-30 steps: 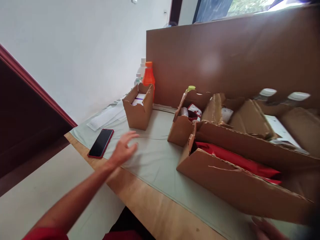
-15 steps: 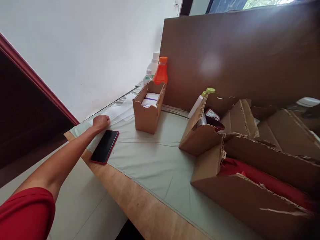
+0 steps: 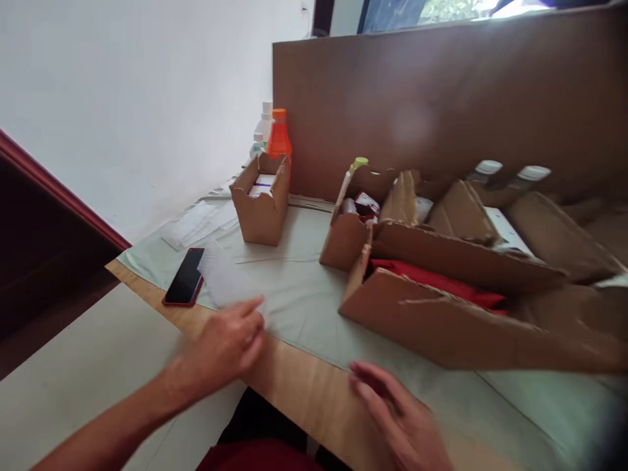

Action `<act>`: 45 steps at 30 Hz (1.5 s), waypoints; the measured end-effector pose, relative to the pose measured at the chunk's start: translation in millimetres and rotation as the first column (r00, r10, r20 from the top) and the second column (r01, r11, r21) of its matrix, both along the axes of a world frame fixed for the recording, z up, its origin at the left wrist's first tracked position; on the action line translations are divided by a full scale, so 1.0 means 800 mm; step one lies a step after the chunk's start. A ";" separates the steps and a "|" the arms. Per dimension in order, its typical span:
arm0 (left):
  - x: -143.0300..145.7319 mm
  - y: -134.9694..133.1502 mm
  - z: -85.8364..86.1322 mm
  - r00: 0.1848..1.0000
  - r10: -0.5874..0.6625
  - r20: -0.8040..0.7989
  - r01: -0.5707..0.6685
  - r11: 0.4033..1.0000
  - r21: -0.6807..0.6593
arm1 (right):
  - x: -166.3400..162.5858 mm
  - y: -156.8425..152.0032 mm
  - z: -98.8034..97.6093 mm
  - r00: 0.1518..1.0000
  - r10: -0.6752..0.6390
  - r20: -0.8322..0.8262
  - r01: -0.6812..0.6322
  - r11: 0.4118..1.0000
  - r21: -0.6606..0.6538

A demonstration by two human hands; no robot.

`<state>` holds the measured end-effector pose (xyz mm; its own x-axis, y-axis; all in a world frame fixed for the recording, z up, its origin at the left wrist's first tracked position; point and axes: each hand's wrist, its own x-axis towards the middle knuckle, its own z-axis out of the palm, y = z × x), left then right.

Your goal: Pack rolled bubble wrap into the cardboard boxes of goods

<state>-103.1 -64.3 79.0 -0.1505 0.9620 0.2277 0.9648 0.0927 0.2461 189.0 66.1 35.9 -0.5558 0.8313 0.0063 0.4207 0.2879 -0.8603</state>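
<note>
1. The left hand (image 3: 228,347) is closed in a pinch on a translucent bubble-wrap sheet (image 3: 223,278), holding it by its near edge above the table's front edge; motion blur softens both
2. The sheet rises from the fingers toward the far left, its upper corner overlapping a red-cased phone (image 3: 183,286) in the view; whether the two touch cannot be told
3. The right hand (image 3: 400,425) is open and holds nothing, fingers spread and pointing left, low over the wooden table edge (image 3: 304,392) and well apart from the left hand
4. A pale green cloth (image 3: 299,294) covers most of the table, and the phone lies at its left corner, screen dark
5. A small open cardboard box (image 3: 260,209) stands on the cloth beyond the phone, with white packets inside
6. An orange bottle (image 3: 279,136) and a white bottle (image 3: 265,120) stand just behind that box, against the wall
7. To the right lies a long torn cardboard box (image 3: 432,327) holding something red (image 3: 436,282), with more open cartons behind it
8. A green-capped bottle (image 3: 349,176) leans at the nearest of those cartons, and two white-capped bottles (image 3: 510,171) stand farther back against a tall brown board (image 3: 441,98)
</note>
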 end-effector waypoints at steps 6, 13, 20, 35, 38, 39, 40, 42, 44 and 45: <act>0.136 0.036 -0.029 0.965 -0.239 0.109 0.255 0.952 -0.169 | -0.069 0.030 -0.005 0.985 0.139 -0.103 -0.158 0.964 -0.213; 0.141 -0.006 -0.029 0.959 -0.263 0.105 0.277 0.950 -0.145 | -0.090 0.040 -0.037 0.972 -0.033 -0.233 0.009 0.995 -0.102; 0.121 -0.059 -0.025 0.977 -0.130 0.171 0.068 0.943 0.325 | -0.093 0.003 0.009 0.846 0.057 -0.531 0.109 0.955 0.277; 0.125 -0.092 -0.039 0.881 -0.316 0.352 0.277 0.948 0.158 | -0.155 0.032 0.007 0.955 0.178 -0.237 -0.215 0.966 -0.141; 0.115 -0.084 -0.022 0.902 -0.297 0.314 0.233 0.946 0.226 | -0.174 0.027 0.036 0.919 0.213 -0.332 -0.176 0.975 0.139; 0.111 -0.080 -0.020 0.909 -0.289 0.300 0.221 0.945 0.239 | -0.179 0.029 0.040 0.907 0.224 -0.357 -0.146 0.961 0.233; 0.107 -0.075 -0.020 0.916 -0.275 0.292 0.207 0.948 0.242 | -0.183 0.034 0.040 0.909 0.223 -0.353 -0.118 0.948 0.295; 0.100 -0.064 -0.027 0.930 -0.222 0.294 0.162 0.963 0.216 | -0.191 0.048 0.027 0.948 0.188 -0.257 -0.108 0.949 0.297; 0.096 -0.056 -0.040 0.936 -0.162 0.313 0.117 0.980 0.158 | -0.193 0.064 0.007 0.979 0.175 -0.106 -0.147 0.963 0.227; 0.095 -0.053 -0.046 0.933 -0.145 0.329 0.109 0.986 0.126 | -0.189 0.068 -0.001 0.983 0.179 -0.048 -0.166 0.965 0.201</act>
